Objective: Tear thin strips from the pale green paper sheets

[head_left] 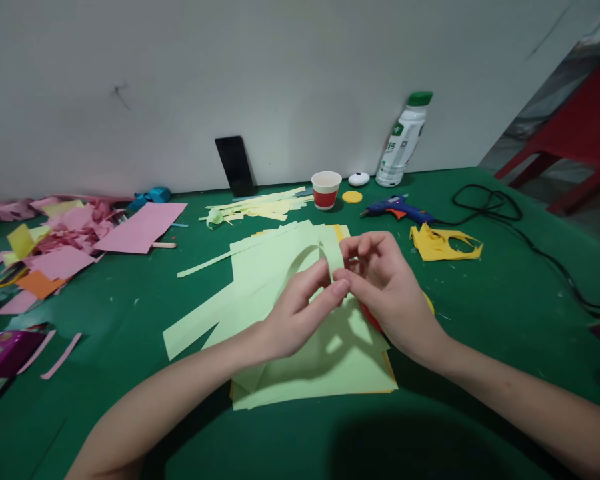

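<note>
A light green paper strip (334, 253) is curled into a loop between my two hands. My left hand (300, 308) pinches it low down, with thumb and forefinger pressed together. My right hand (387, 287) closes its fingertips on the strip's other side, its thumb touching near the left thumb. Beneath both hands lies a stack of light green paper sheets (300, 373), with yellow-orange edges showing under it. A narrow cut green strip (205, 265) juts out to the left of the stack. Something red, partly hidden, sits below my right hand.
At the back stand a paper cup (326, 193), a leaning phone (235, 165) and a bottle (404, 141). A blue glue gun (397, 208) with a black cable (525, 237) lies right, near a cut yellow paper scrap (445, 244). Pink paper pieces (140, 228) cover the left.
</note>
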`<action>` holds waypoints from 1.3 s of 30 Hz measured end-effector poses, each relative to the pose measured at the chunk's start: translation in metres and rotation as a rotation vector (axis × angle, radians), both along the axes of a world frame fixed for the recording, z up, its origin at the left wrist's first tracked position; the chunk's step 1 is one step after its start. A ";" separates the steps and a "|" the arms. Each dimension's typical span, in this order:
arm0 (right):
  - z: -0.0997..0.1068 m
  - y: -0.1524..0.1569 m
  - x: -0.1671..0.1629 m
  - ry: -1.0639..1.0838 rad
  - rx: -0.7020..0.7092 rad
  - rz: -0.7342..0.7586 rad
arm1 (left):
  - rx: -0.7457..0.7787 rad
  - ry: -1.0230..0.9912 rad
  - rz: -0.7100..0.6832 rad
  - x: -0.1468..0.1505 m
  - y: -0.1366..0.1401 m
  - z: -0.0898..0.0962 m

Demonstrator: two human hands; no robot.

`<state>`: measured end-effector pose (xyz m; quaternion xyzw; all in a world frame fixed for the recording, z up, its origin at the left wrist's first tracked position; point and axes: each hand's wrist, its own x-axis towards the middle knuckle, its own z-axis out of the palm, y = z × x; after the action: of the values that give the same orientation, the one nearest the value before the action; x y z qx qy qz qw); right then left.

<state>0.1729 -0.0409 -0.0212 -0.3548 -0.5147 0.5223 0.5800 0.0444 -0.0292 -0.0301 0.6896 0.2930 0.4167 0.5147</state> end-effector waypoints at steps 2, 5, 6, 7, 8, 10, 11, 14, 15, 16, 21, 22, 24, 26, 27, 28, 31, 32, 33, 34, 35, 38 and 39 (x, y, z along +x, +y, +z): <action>0.002 0.001 0.002 0.007 -0.029 0.047 | -0.006 0.063 -0.011 -0.001 0.000 0.004; 0.010 0.001 0.008 0.033 -0.110 0.242 | -0.070 0.099 -0.122 -0.003 0.001 0.013; 0.013 0.002 0.011 0.042 -0.133 0.301 | -0.098 0.118 -0.173 -0.005 0.001 0.017; 0.016 0.002 0.013 0.053 -0.152 0.335 | -0.126 0.141 -0.223 -0.007 0.001 0.021; 0.020 0.003 0.016 0.067 -0.158 0.337 | -0.151 0.162 -0.266 -0.009 0.001 0.026; 0.027 0.005 0.022 0.104 -0.119 0.261 | -0.186 0.202 -0.324 -0.017 0.002 0.035; 0.030 0.006 0.026 0.120 -0.085 0.209 | -0.194 0.218 -0.331 -0.022 0.003 0.038; 0.036 0.011 0.037 0.134 -0.002 0.097 | -0.168 0.241 -0.270 -0.043 0.007 0.044; 0.037 0.014 0.041 0.133 0.008 0.075 | -0.155 0.223 -0.219 -0.052 0.009 0.044; 0.037 0.017 0.044 0.131 0.009 0.053 | -0.152 0.202 -0.173 -0.062 0.012 0.043; 0.025 0.036 0.049 0.103 -0.046 -0.028 | -0.208 0.376 0.012 -0.111 0.020 0.040; 0.021 0.042 0.047 0.094 -0.064 -0.027 | -0.207 0.463 0.040 -0.121 0.021 0.039; 0.013 0.055 0.040 0.057 -0.120 -0.015 | -0.186 0.649 0.096 -0.141 0.024 0.037; 0.006 0.071 0.028 0.015 -0.166 0.011 | -0.178 0.829 0.202 -0.162 0.029 0.034; 0.002 0.080 0.022 -0.010 -0.185 0.014 | -0.187 0.868 0.240 -0.172 0.032 0.031; -0.002 0.089 0.014 -0.034 -0.197 0.014 | -0.196 0.894 0.271 -0.183 0.035 0.029; -0.015 0.116 -0.011 -0.125 -0.225 -0.002 | -0.229 0.979 0.384 -0.213 0.046 0.020; -0.019 0.124 -0.020 -0.165 -0.239 -0.003 | -0.243 1.017 0.412 -0.221 0.049 0.016; -0.024 0.131 -0.028 -0.210 -0.254 0.001 | -0.253 1.059 0.431 -0.228 0.053 0.013; -0.029 0.136 -0.035 -0.260 -0.270 0.007 | -0.259 1.103 0.448 -0.234 0.056 0.009; -0.033 0.140 -0.041 -0.315 -0.284 0.020 | -0.255 1.145 0.475 -0.239 0.059 0.006; -0.041 0.147 -0.050 -0.505 -0.307 0.061 | -0.232 1.279 0.593 -0.246 0.064 -0.004; -0.043 0.149 -0.050 -0.575 -0.301 0.061 | -0.225 1.322 0.639 -0.246 0.064 -0.006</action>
<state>0.1232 0.1078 -0.0640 -0.5539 -0.5849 0.4879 0.3362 -0.2018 0.0349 -0.0358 0.6210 0.7688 0.0117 0.1522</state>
